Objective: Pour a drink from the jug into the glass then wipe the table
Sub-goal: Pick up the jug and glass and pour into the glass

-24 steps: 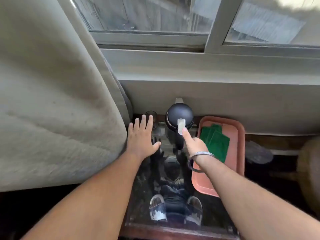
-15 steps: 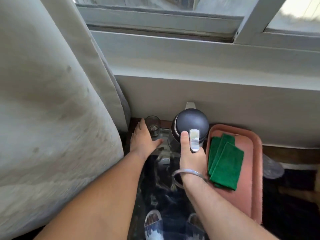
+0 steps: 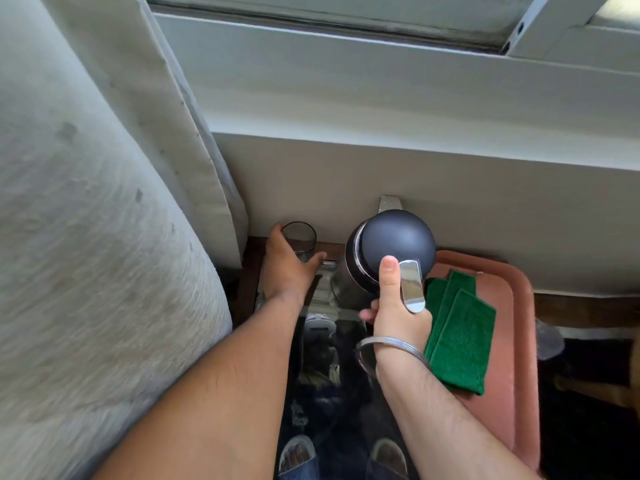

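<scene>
We find nothing poured yet. The right hand is clamped on the handle of the jug, thumb up; the left hand cups the empty glass by the wall. The cloth lies untouched on the tray, wiping outstanding.

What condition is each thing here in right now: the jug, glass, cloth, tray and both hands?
jug: upright, lid shut, gripped by its handle
glass: upright, looks empty
green cloth: folded, lying in the tray
tray: flat on the table, holding only the cloth
left hand: wrapped around the glass
right hand: closed on the jug's handle, thumb up
</scene>
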{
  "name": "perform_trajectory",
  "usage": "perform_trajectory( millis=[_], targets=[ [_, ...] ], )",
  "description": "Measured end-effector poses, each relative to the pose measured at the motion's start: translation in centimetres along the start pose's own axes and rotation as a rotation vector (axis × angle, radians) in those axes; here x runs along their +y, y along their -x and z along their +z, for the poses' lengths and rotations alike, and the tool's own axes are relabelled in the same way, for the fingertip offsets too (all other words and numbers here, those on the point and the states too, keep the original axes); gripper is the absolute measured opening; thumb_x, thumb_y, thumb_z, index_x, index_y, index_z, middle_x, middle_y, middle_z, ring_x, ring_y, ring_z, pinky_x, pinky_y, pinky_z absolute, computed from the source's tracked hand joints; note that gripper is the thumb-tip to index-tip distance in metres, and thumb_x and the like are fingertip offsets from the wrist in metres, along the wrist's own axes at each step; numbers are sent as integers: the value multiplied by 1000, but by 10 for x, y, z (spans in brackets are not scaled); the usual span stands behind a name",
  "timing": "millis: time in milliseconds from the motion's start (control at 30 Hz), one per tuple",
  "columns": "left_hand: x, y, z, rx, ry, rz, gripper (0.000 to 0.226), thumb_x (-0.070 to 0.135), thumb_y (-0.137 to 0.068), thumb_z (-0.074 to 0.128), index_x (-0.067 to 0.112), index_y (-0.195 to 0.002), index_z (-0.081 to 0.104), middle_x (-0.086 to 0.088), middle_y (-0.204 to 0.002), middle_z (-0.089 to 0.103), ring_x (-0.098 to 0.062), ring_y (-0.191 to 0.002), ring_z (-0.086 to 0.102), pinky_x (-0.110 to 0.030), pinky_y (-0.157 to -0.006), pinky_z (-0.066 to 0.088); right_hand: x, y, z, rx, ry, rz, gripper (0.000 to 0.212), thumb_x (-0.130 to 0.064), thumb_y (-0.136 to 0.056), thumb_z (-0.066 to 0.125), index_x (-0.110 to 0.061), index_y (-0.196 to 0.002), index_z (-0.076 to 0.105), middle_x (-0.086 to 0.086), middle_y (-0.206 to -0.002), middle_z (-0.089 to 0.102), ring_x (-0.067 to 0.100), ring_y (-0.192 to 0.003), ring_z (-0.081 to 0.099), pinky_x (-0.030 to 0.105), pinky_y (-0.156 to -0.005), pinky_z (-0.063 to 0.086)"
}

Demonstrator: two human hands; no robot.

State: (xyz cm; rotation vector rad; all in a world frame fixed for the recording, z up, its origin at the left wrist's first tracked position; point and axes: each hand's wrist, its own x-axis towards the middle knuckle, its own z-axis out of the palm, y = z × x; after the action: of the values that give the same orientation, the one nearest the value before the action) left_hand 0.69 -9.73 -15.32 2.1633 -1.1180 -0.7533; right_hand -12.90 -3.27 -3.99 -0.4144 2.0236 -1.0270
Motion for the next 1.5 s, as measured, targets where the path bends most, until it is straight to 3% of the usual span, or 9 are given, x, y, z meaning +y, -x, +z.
perform_trajectory(
  millis=[133, 300, 467, 567, 767, 933, 1100, 1233, 1500],
  targets=[
    [-5, -7, -3, -20, 108, -62, 83, 35, -66, 93, 18, -134, 49, -2, -130, 62, -19, -118, 61, -25, -93, 45, 7, -9, -2, -60, -6, -86, 62, -100, -33, 54, -42, -55, 66, -5, -35, 49, 14, -34, 46, 33, -51, 47],
    [-6, -6, -17, -81, 138, -73, 72, 33, -64, 95, 23, -122, 54, 4, -115, 69, -12, -101, 63, -22, -84, 46, 12, -23, -11, -97, -6, -161, 63, -93, -44, 62, -42, -80, 67, -6, -80, 53, 18, -78, 47, 41, -75, 38],
    [-6, 11, -35, -92, 139, -49, 73, 32, -64, 94, 27, -124, 53, 10, -111, 68, -10, -100, 61, -24, -84, 45, -3, -30, -35, -134, 295, -297, 82, -98, -48, 49, -16, -40, 39, -7, -36, 28, 12, -40, 26, 32, -47, 30],
    [8, 29, -51, -86, 220, -57, 72, 24, -61, 95, 29, -122, 56, 11, -110, 67, -11, -103, 62, -23, -87, 46, -23, -14, -57, -220, 477, -390, 73, -89, -53, 47, -18, -37, 47, -3, -29, 28, 10, -33, 23, 31, -43, 26],
    [38, 85, -103, -125, 326, 11, 78, 5, -57, 94, 19, -125, 57, 3, -118, 63, -13, -109, 59, -8, -90, 41, -93, 30, -127, -506, 633, -530, 64, -80, -59, 49, -20, -36, 50, -9, -31, 34, 5, -34, 32, 22, -39, 29],
    [75, 144, -157, -248, 336, 57, 78, 3, -60, 92, 11, -129, 59, -7, -125, 65, -23, -117, 61, -45, -104, 48, -166, 81, -180, -693, 909, -640, 74, -79, -71, 59, -16, -35, 39, -6, -30, 27, 9, -33, 27, 22, -38, 20],
    [113, 203, -202, -224, 375, 69, 81, 9, -62, 94, 13, -134, 56, -4, -128, 65, -16, -119, 61, -37, -106, 48, -217, 123, -218, -706, 1134, -720, 71, -86, -59, 45, -18, -38, 42, -4, -32, 32, 13, -36, 32, 33, -44, 24],
    [140, 234, -235, -206, 432, 67, 81, 0, -61, 93, 5, -132, 53, -10, -128, 65, -19, -121, 60, -40, -108, 46, -250, 147, -246, -673, 1189, -726, 80, -94, -48, 45, -14, -38, 38, -5, -33, 31, 14, -39, 28, 33, -47, 26],
    [172, 254, -264, -247, 483, 148, 75, -4, -60, 92, 18, -121, 53, -5, -122, 65, -21, -117, 62, -36, -105, 48, -313, 190, -264, -661, 1364, -846, 88, -100, -36, 42, -12, -37, 36, -5, -31, 35, 19, -38, 37, 31, -48, 27]
  ],
)
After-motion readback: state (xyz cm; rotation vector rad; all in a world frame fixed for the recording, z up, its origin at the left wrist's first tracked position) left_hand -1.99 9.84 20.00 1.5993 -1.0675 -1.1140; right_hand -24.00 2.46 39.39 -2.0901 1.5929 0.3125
